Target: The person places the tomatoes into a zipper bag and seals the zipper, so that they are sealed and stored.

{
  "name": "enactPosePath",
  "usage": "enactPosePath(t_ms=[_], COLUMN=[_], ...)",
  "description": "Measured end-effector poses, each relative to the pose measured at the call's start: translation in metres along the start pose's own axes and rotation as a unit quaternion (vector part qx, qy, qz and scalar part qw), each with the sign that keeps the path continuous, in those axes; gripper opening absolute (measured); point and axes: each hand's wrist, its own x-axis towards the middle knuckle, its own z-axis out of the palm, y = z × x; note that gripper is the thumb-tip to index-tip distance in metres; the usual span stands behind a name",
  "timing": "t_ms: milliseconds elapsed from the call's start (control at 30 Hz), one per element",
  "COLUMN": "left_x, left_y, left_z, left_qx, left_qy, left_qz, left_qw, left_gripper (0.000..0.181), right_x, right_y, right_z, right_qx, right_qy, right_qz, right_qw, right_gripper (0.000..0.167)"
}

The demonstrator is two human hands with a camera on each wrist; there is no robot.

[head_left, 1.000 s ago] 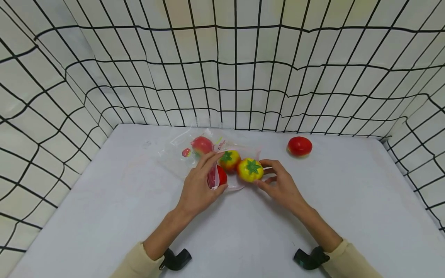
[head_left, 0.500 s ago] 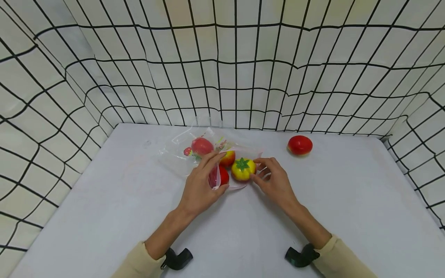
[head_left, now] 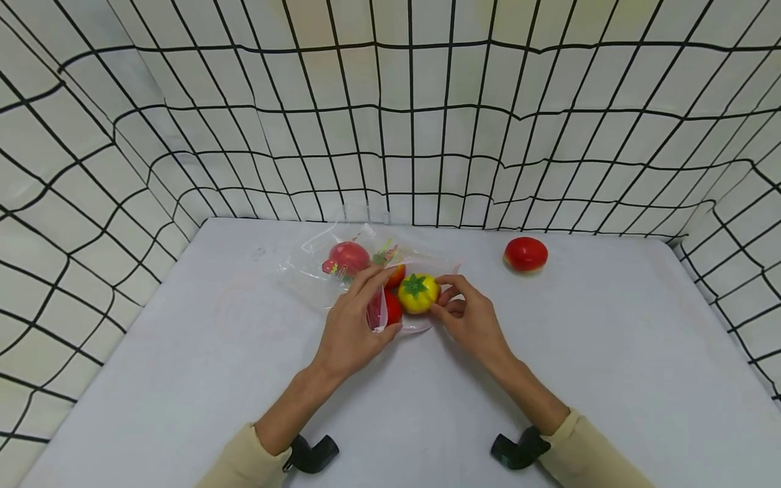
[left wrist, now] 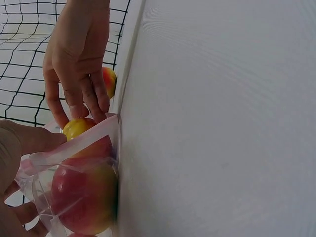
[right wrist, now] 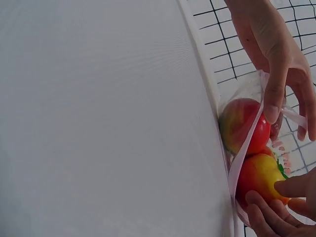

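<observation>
A clear plastic bag (head_left: 305, 288) with a pink-edged mouth lies on the table, mouth toward me. My left hand (head_left: 348, 335) grips the bag's rim between thumb and fingers, keeping the mouth spread. My right hand (head_left: 474, 324) pinches a yellow-and-red toy fruit (head_left: 417, 295) with a green star-shaped leaf on top; it sits within the bag's mouth. Beside it in the bag are a red toy fruit (head_left: 393, 309) and another red-orange fruit (head_left: 397, 276), partly hidden by my left hand. Deeper inside lies a pinkish-red fruit (head_left: 349, 258). The right wrist view shows the yellow-and-red fruit (right wrist: 259, 177) behind the rim.
A red toy fruit (head_left: 526, 255) lies by itself at the back right of the white table (head_left: 610, 379). Black netting (head_left: 413, 122) over pale walls encloses the table's back and sides. Dark curved wrist devices (head_left: 314, 455) sit at both sleeves.
My right hand has moved left with the yellow-and-red fruit, farther into the bag's mouth. The pinkish-red fruit inside has shifted slightly left. My left hand stays nearly still.
</observation>
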Motion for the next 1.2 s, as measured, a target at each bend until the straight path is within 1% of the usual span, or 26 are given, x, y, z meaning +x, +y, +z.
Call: enactPosePath(t_ms=[200, 367, 600, 700, 833, 967, 1200], left_x=[0.0, 0.0, -0.001, -0.001, 0.0, 0.002, 0.001], left_y=[0.0, -0.001, -0.001, -0.002, -0.002, -0.002, -0.004], left_z=[-0.001, -0.001, -0.002, -0.002, -0.001, -0.001, -0.001], left_qx=[0.0, 0.001, 0.002, 0.001, -0.003, -0.005, -0.003], left_qy=[-0.002, -0.006, -0.008, -0.007, -0.005, -0.005, -0.003], left_qz=[0.003, 0.0, -0.002, -0.001, -0.004, -0.009, -0.01], left_qw=[1.0, 1.0, 1.0, 1.0, 1.0, 0.9999, 0.9999], left_gripper=[0.089, 0.09, 0.09, 0.09, 0.09, 0.09, 0.092], right_x=[0.001, 0.0, 0.0, 0.002, 0.003, 0.002, 0.001], right_y=[0.0, 0.0, 0.002, 0.002, 0.001, 0.002, 0.005], right_z=[0.003, 0.006, 0.008, 0.007, 0.003, -0.004, -0.016], right_qx=[0.064, 0.077, 0.1, 0.103, 0.094, 0.082, 0.089], right_qy=[-0.044, -0.076, -0.099, -0.11, -0.117, -0.112, -0.101], right_qz=[0.004, -0.006, -0.015, -0.017, -0.013, -0.007, -0.008], right_qw=[0.997, 0.9941, 0.9899, 0.9884, 0.9886, 0.9904, 0.9909], right_gripper=[0.058, 0.058, 0.058, 0.06, 0.06, 0.057, 0.048])
